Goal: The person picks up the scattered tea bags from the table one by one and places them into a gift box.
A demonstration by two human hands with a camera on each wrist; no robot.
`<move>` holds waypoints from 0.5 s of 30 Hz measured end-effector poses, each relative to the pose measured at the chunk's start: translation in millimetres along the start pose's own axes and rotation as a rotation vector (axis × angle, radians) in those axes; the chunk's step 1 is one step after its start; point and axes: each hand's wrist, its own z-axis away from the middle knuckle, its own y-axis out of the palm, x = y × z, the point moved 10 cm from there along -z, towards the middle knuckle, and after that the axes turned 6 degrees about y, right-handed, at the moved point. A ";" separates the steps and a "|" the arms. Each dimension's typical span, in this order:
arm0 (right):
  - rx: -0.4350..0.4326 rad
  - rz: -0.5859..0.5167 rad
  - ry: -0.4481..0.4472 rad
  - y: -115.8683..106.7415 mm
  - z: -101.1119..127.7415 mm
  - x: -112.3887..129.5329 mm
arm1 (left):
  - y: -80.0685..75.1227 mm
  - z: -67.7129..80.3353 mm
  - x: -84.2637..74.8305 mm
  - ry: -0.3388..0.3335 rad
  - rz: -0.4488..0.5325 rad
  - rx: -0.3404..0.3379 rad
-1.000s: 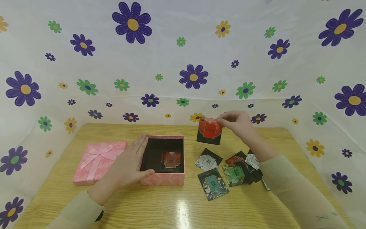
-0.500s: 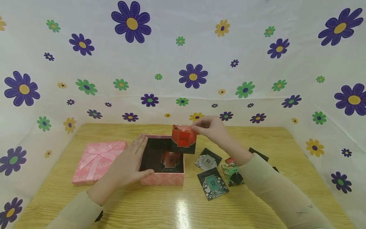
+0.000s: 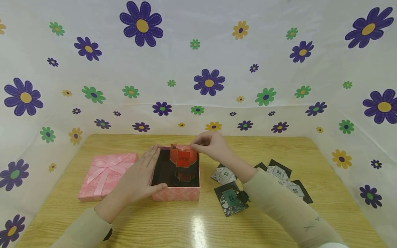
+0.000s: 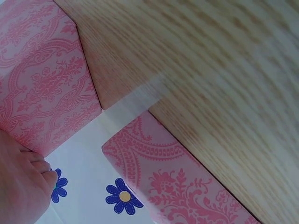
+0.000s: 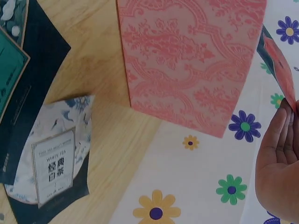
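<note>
In the head view my left hand (image 3: 136,177) rests along the left side of an open pink gift box (image 3: 176,194), its fingers straight and thumb at the front edge. My right hand (image 3: 212,148) pinches a red and black tea sachet (image 3: 183,156) by its upper right corner. That sachet hangs upright over the back right of the box's dark interior, its lower edge hard to make out. Another reddish sachet (image 3: 185,176) lies inside the box. The right wrist view shows the pinched sachet (image 5: 278,63) edge-on beside the box's patterned wall (image 5: 187,65).
A pink lid (image 3: 107,175) with a ribbon bow lies left of the box. To the right are a green-labelled sachet (image 3: 230,199), a white tea sachet (image 3: 224,175) and several more, partly under my right forearm. A flower-printed cloth (image 3: 173,62) stands behind the table.
My right hand has moved left and down, carrying the red sachet from right of the box to over its opening. My left hand has stayed on the box.
</note>
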 end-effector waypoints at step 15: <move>0.071 0.089 -0.030 26.8 5.2 -13.8 | 0.9 -0.6 1.0 -0.008 0.020 0.004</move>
